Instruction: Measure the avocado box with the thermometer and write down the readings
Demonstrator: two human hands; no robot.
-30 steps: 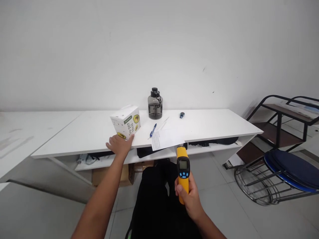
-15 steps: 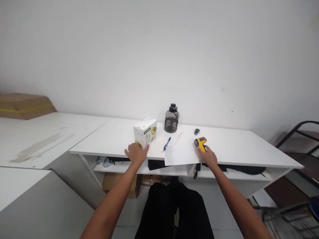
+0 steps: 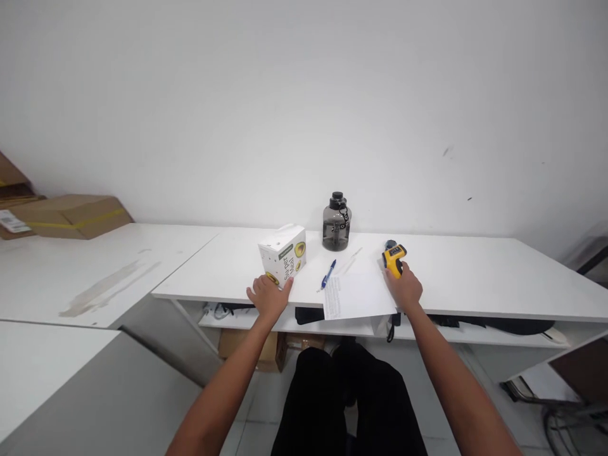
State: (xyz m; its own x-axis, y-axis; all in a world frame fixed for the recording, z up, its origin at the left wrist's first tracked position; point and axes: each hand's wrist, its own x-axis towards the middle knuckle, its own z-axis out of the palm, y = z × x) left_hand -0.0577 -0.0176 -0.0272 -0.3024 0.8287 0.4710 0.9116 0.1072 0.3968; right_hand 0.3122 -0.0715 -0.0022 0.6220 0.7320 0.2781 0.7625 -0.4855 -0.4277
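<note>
My left hand (image 3: 270, 294) grips the near lower end of a white carton (image 3: 285, 253) printed "Super Meal" with avocado pictures, thumb on its right face and fingers to the left. In my right hand (image 3: 405, 286) is a yellow and black infrared thermometer (image 3: 395, 258), held above the right part of the desk. Just behind it lies a small dark-blue object (image 3: 390, 244), partly covered, whose kind I cannot make out. A paper sheet (image 3: 358, 296) with printed text overhangs the front edge between my hands. Beside its left edge rests a blue pen (image 3: 328, 275).
A dark transparent water jug (image 3: 336, 223) stands by the wall. Behind the sheet lies a thin, pale strip (image 3: 352, 257). Cardboard boxes (image 3: 78, 215) sit on the left desk. Under the white desktop (image 3: 475, 272), a shelf (image 3: 346, 326) holds dark items.
My right hand has moved the thermometer farther back, close to the small dark-blue object. My left hand stays on the carton. The whole view has shifted a little.
</note>
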